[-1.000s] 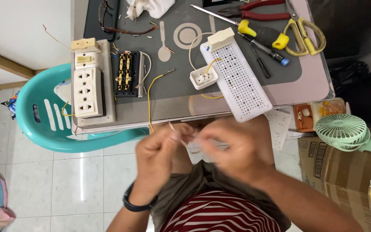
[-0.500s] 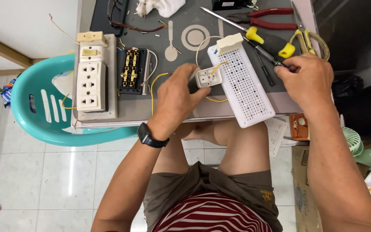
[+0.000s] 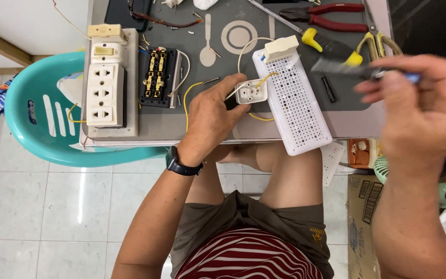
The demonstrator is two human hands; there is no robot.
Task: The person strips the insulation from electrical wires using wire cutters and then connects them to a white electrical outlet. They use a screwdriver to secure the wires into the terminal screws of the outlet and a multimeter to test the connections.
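Left grip pinching small white socket, right grip closed on blurred, perhaps screwdriver

A table is standing in front of the seated person, and a chair is sitting at its left end, partly under it. On the table's left part a socket strip is lying, with a terminal block just to its right. The left hand is resting near the front edge at the middle, touching a small socket just beyond it. A perforated panel is lying right of that socket, running from back to front and overhanging the edge. Behind it, pliers and a screwdriver are lying. The right hand is hovering over the right end, holding a tool.
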